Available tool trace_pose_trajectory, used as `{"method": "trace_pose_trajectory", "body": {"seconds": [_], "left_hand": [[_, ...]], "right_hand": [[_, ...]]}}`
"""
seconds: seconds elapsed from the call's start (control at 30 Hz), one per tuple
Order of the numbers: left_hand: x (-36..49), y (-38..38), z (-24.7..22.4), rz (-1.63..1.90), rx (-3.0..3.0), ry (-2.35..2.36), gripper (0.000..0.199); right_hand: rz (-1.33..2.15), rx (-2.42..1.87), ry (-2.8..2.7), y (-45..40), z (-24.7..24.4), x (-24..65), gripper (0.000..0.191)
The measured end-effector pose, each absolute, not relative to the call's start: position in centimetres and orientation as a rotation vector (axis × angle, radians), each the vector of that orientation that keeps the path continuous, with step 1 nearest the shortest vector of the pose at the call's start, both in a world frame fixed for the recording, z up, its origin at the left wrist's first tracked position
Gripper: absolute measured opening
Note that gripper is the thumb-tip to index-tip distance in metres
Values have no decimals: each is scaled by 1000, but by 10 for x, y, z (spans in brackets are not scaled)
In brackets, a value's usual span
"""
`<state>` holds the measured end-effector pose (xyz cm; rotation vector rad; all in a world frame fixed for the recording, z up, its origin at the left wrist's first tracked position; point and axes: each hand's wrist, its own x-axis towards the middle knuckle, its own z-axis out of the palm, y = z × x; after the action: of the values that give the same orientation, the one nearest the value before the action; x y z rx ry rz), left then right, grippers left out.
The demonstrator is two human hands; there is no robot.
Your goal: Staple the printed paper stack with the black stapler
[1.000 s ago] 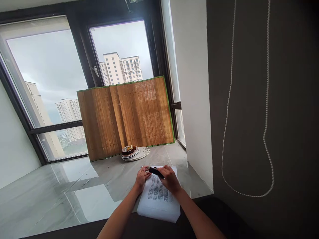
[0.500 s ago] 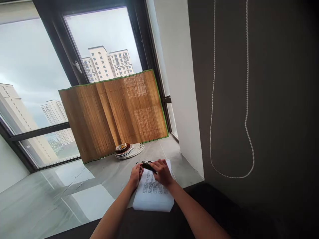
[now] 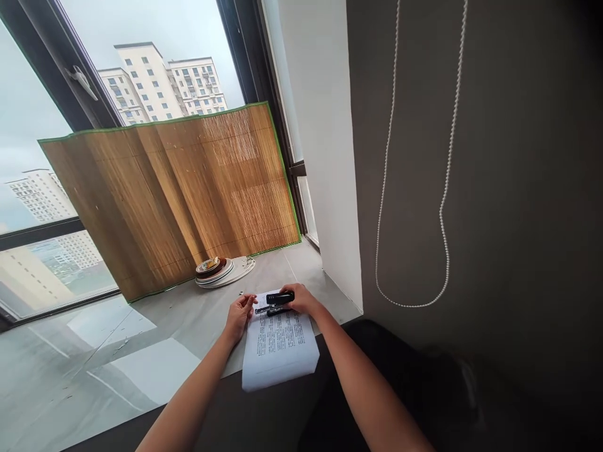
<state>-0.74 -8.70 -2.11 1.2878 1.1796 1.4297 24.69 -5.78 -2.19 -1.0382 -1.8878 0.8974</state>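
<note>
from afar i list: 1 black stapler [image 3: 280, 298], hinged apart, gripped by right hand [image 3: 301, 299] over printed paper [image 3: 281, 340]; long axis crosswise, tip toward nearby left hand [image 3: 240, 314], fingers bunched, contents i cannot tell.

"What's behind the counter [image 3: 174, 320]?"

"A dark-framed window [image 3: 245, 50], with pale tower blocks [image 3: 151, 81] and cloudy sky [image 3: 183, 28] outside. A bamboo mat [image 3: 169, 194] edged in green stands in front of its lower part."

"And to the right?"

"A white wall [image 3: 320, 125], then a dark grey wall [image 3: 518, 188], where a beaded cord [image 3: 412, 306] hangs in a loop."

"How's the light?"

"Daylight comes through the glass and shines off the counter's pale grey top."
</note>
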Motion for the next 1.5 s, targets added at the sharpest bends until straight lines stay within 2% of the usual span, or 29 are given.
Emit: {"method": "trace_pose_trajectory", "body": {"seconds": [0.17,0.23,0.37,0.47,0.6,0.8,1.0,1.13,1.27,1.5], "left_hand": [[-10,-88,-24,1348,1296,1189,59],[-12,-88,-25,1316,1324,1161,57],[-16,-87,-28,1341,1364,1103,55],[-16,-87,-28,1424,1354,1014,50],[-14,-88,-25,1437,1398,962,45],[-15,-89,-23,1378,1449,939,45],[-13,-89,-24,1351,1372,1115,66],[-11,-90,-22,1328,1353,1161,61],[-11,-89,-23,1323,1325,1147,59],[-14,-85,-27,1306,1334,1145,54]], "right_hand": [[1021,-832,-1979,-47,-12,258,36],[859,-751,-1940,-51,-5,257,30],[317,-571,-2103,-74,3,245,21],[15,-449,-2374,-88,0,233,27],[-163,-450,-2439,-93,-6,223,38],[-182,-470,-2452,-94,-6,220,45],[-11,-607,-2249,-87,-3,228,50],[65,-1053,-2005,-59,-1,261,52],[116,-1501,-2070,-32,-11,285,58],[235,-1574,-2196,-19,-35,273,45]]}}
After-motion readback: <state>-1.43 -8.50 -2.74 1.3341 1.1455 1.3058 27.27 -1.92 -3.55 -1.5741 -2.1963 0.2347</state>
